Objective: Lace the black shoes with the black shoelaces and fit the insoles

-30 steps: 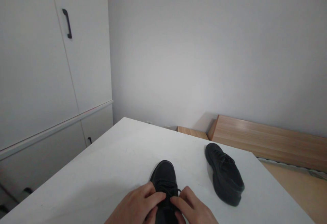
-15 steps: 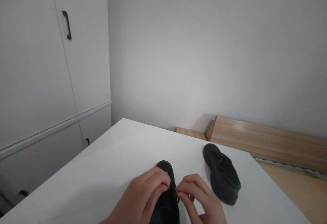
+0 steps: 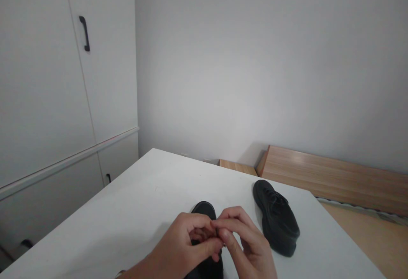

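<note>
A black lace-up shoe (image 3: 205,209) stands on the white table (image 3: 134,211) right in front of me, toe pointing away; most of it is hidden behind my hands. My left hand (image 3: 181,249) and my right hand (image 3: 247,245) meet above its lacing, fingers curled and fingertips pinched together on the thin black shoelace (image 3: 217,232). A second black shoe (image 3: 276,222) lies apart to the right on the table, toe away from me, untouched.
White cupboard doors with a black handle (image 3: 84,32) fill the left side. A bare grey wall stands behind the table. Light wooden boards (image 3: 331,177) lean low along the wall at the right, past the table's right edge.
Both hands have lifted from the shoe's lacing and drawn together. Their fingertips now pinch the lace between them, higher above the shoe than before.
</note>
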A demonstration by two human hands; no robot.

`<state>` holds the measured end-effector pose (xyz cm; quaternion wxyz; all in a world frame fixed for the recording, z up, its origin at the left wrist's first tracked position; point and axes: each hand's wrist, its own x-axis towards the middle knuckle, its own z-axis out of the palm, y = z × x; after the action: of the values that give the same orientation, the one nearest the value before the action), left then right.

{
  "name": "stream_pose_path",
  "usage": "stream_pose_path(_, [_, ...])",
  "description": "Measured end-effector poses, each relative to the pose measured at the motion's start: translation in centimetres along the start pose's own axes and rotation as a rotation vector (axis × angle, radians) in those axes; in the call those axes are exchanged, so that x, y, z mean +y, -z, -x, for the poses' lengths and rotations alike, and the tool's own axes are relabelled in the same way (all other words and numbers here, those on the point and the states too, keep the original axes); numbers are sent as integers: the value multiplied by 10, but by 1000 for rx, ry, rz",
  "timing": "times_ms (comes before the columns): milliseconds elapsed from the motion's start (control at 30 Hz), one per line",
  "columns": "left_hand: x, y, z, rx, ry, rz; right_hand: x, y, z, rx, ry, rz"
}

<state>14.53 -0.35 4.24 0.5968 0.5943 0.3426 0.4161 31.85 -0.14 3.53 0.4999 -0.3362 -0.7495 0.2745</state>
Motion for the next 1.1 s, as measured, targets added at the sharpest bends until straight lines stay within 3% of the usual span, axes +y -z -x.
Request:
stream_pose_path(100, [5,7,4,-27,53,38,5,2,1,-25,-83,-19])
stream_pose_path(200, [12,15,9,-86,83,-63,6,-1,3,-161,-187,-35])
stream_pose_path(367, [20,18,13,-155,-132,-354,6,-2,5,-297,-250,-5])
stream_pose_path(500, [19,16,13,-79,-95,-380,13,4,11,-355,-271,-10])
stream_pose_path(667, [16,14,10,2,-38,-330,20,3,20,-319,-222,-107])
stream_pose_path(733, [15,14,9,9,-38,-284,20,-2,22,-233,-172,-143])
stream_pose_path(833, [14,13,8,-29,-6,-198,19,-8,24,-64,-99,-82])
stream_pose_path(1000, [9,15,8,-81,66,-17,16,-14,24,-34,-10,-37])
stream_pose_path(1100, [1,19,8,-138,69,125,15,-18,24,55,-47,-56])
